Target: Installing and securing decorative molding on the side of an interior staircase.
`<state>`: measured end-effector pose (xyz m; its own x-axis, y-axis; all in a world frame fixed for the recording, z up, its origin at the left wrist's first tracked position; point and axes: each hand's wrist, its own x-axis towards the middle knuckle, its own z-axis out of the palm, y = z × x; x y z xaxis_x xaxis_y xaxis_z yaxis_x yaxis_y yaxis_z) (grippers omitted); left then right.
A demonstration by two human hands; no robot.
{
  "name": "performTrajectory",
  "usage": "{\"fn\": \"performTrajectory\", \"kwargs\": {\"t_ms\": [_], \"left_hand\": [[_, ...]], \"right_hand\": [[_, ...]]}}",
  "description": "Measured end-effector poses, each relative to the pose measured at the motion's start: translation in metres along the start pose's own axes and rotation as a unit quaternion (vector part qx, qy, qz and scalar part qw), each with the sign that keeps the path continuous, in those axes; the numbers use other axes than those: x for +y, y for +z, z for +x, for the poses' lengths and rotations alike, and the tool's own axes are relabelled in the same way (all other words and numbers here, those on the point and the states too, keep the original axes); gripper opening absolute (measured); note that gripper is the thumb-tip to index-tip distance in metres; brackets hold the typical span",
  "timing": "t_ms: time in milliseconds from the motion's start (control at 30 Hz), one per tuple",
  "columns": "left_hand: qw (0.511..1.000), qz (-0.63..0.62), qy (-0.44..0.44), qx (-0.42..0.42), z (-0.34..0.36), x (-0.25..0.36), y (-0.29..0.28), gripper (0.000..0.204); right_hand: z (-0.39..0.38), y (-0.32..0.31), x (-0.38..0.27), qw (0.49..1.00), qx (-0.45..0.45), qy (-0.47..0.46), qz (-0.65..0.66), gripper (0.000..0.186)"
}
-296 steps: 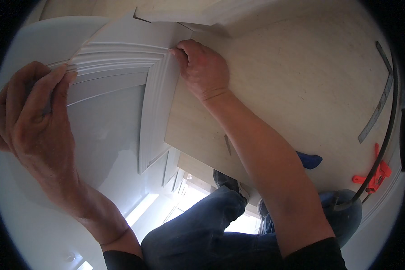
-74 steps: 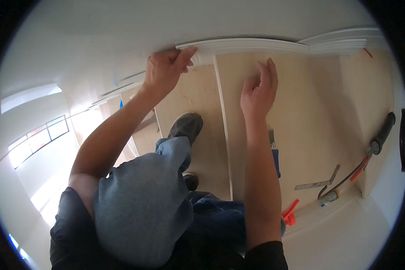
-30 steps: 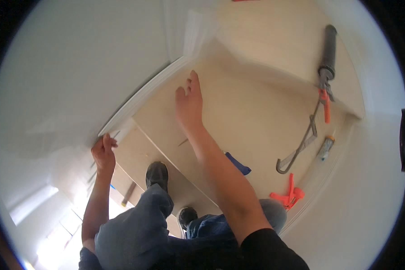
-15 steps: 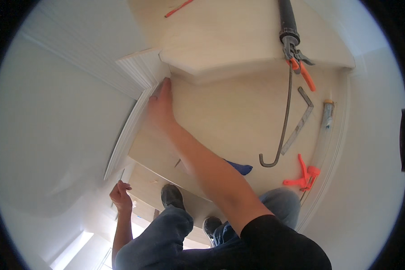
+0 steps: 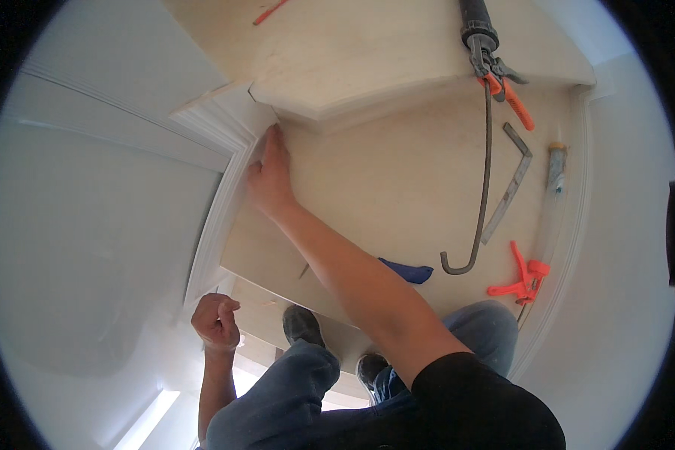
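My right arm reaches across to the left, and my right hand (image 5: 272, 176) rests against the white moulded trim (image 5: 216, 199) near an inside corner. Its fingers stretch along the trim toward that corner, with the thumb apart; I see no tool in it. Lower down, my left hand (image 5: 216, 322) is curled closed beside the trim's lower end, showing nothing in its grip. A caulking gun (image 5: 495, 79) with orange handles and a long hooked rod lies on the beige step at the upper right.
Near the right wall lie a bent metal strip (image 5: 508, 196), a clear tube (image 5: 551, 217) with a red-orange applicator gun (image 5: 525, 281), and a blue-handled tool (image 5: 409, 271) by my forearm. A red stick (image 5: 269, 11) is far up. My shoes (image 5: 302, 326) stand below the step edge.
The view has shifted slightly. My right hand stays at the trim, its fingers near the corner. My left hand has turned and curled tighter.
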<state>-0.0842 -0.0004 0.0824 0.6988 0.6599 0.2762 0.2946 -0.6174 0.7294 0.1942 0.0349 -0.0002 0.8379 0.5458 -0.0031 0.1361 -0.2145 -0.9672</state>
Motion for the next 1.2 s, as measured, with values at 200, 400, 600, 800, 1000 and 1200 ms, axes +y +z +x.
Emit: {"fn": "performTrajectory", "kwargs": {"t_ms": [200,400,600,800,1000,1200], "left_hand": [[0.999,-0.009,-0.041,0.004,0.001,-0.016,-0.001,0.038],[0.999,-0.008,-0.043,-0.002,0.0,-0.024,0.001,0.039],[0.999,-0.004,-0.037,0.001,0.002,-0.022,0.005,0.038],[0.999,-0.001,-0.04,-0.001,0.004,-0.023,0.002,0.037],[0.999,0.006,-0.036,-0.004,0.002,-0.028,0.0,0.035],[0.999,0.003,-0.044,-0.002,0.0,-0.026,0.004,0.035]], "right_hand": [[0.0,-0.003,-0.001,1.0,-0.007,-0.018,0.004,0.078],[-0.001,-0.004,-0.004,1.0,-0.006,-0.013,0.002,0.079],[-0.002,-0.004,-0.001,1.0,-0.001,-0.017,-0.004,0.081],[0.0,-0.001,0.001,0.999,0.001,-0.027,-0.022,0.081],[-0.001,-0.002,-0.002,0.999,-0.003,-0.033,-0.013,0.081],[-0.003,-0.003,-0.005,1.0,-0.01,-0.014,-0.012,0.081]]}}
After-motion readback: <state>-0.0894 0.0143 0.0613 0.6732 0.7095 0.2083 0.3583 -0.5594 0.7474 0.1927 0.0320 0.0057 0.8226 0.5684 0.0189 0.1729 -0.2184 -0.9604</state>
